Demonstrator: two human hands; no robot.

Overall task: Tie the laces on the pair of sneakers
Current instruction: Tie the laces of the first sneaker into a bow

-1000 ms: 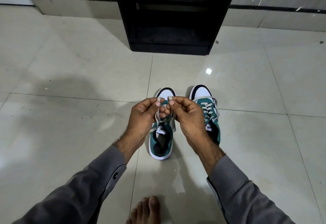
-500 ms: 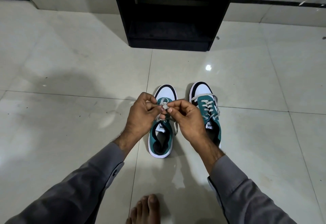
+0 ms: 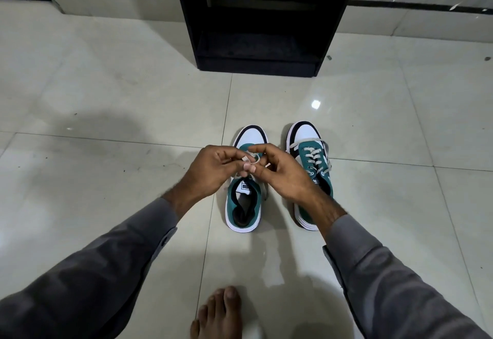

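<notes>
Both hands, left hand and right hand, pinch the lace above the left sneaker, apparently forming its knot.

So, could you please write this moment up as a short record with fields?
setting: tiled floor, black shelf unit ahead
left sneaker: laces being worked above it by both hands
right sneaker: on the floor beside it, lace ends loose, untouched
left hand: pinching a lace end
right hand: fingers curled on the lace loop
knot state: cannot tell, hidden by fingers
also in view: bare foot, grey sleeves
</notes>
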